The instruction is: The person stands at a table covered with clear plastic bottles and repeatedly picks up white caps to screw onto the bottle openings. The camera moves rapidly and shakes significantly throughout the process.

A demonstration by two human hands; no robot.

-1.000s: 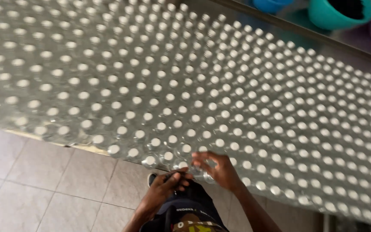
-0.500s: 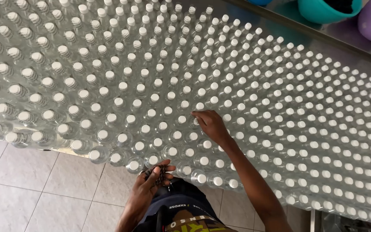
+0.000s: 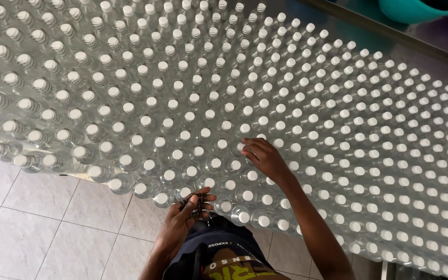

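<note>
Capped clear bottles [image 3: 245, 111] are being handled, packed in rows across the tabletop [image 3: 338, 21].
A cap at the frame's 6 o'clock is being touched by the right hand [image 3: 266, 159], grip spread; small dark pieces [image 3: 197, 203] are being pinched by the left hand [image 3: 182, 220] over the tiled floor [image 3: 42, 228].

The small dark things in the left hand [image 3: 185, 220] were too tiny and bunched up to tell apart. The right hand [image 3: 265, 158] covered a few bottle caps [image 3: 245, 196], so those stayed hidden. The rows of bottles [image 3: 146, 166] and the teal bowl [image 3: 416, 9] ran off the picture's edges.
</note>
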